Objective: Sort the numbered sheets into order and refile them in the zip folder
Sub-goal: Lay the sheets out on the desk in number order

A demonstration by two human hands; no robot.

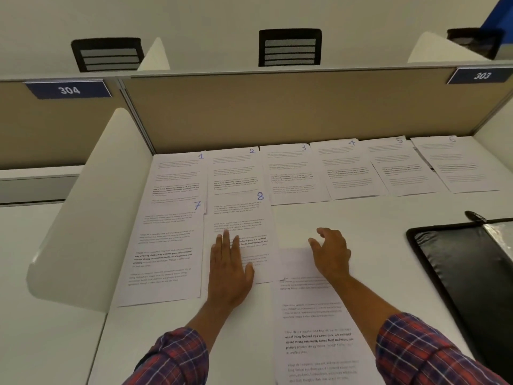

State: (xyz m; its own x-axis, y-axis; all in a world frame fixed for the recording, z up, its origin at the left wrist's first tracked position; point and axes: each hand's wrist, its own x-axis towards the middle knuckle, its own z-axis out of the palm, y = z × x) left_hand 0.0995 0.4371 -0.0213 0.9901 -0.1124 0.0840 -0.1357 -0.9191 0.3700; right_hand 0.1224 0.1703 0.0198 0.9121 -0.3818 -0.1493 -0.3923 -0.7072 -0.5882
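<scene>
Sheet 8 (239,215) lies under the left hand (230,263), palm down with fingers straight, while the right hand (331,254) rests loosely curved, pinching nothing, atop the neighbouring sheet (311,323).

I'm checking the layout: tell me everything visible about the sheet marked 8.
The sheet marked 8 is white paper printed with paragraphs, some bold, with a blue handwritten 8 at its top right corner. It lies flat on the white desk, right of sheet 7, its top overlapping sheet 2. The left hand rests flat on its lower part.
</scene>
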